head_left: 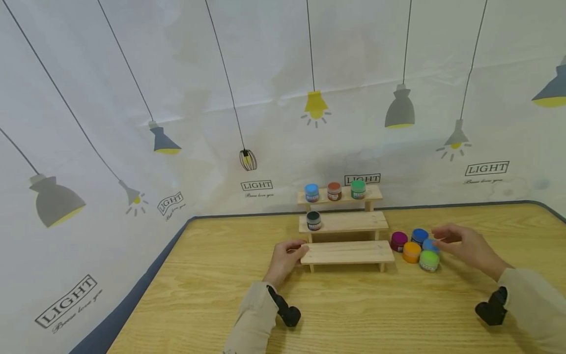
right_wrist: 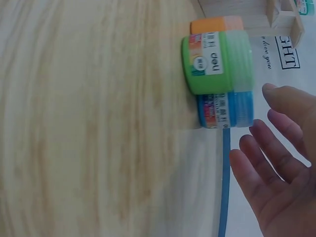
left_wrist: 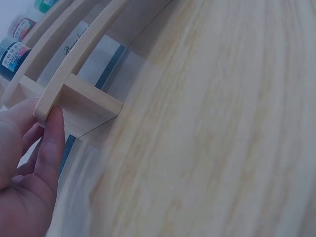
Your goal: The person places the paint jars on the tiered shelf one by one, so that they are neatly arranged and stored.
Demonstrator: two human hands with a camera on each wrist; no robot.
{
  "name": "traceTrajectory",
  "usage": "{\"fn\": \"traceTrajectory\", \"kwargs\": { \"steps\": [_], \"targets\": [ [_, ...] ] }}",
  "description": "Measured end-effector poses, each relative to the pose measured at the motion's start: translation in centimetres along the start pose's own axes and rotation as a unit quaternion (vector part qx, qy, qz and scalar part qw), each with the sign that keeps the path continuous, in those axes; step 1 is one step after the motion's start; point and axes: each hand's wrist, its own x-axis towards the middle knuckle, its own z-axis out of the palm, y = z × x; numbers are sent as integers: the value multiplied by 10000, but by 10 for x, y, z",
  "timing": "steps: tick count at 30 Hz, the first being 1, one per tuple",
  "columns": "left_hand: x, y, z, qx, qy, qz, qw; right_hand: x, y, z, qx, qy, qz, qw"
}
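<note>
A three-step wooden display stand [head_left: 349, 252] rises on the table. My left hand [head_left: 284, 259] pinches the left end of its lowest step, thumb on top and fingers beneath in the left wrist view. On the top step sit a light blue paint jar [head_left: 311, 192], a brown-red jar [head_left: 334, 191] and a green jar [head_left: 358, 189]. A black jar [head_left: 314, 221] occupies the middle step's left end. Just right of the jar cluster, my right hand [head_left: 470, 247] has its fingers apart and holds nothing, close to a blue jar [right_wrist: 215, 111].
Clustered right of the stand are a purple jar [head_left: 399, 241], a dark blue jar [head_left: 419, 237], an orange jar [head_left: 411, 252] and a light green jar [head_left: 429, 260]. Behind the wooden table [head_left: 353, 309] hangs a white backdrop [head_left: 274, 98] printed with lamps.
</note>
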Motion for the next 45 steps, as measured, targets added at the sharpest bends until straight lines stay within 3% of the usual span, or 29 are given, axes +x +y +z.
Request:
{"fn": "traceTrajectory", "kwargs": {
  "steps": [7,13,35,40,45],
  "targets": [
    [14,-23,0,-96,29,-67,9999,0,10,9,120,-49,155,9998],
    [18,-28,1,-10,104,-56,9999,2,9,11,201,-117,154,9996],
    [17,-26,1,-64,65,-25,10000,4,0,13,481,-294,533,9970],
    [14,-21,1,-67,53,42,10000,4,0,13,527,-302,556,9966],
    [5,-6,0,-42,28,-31,10000,4,6,13,481,-328,589,9966]
  ]
}}
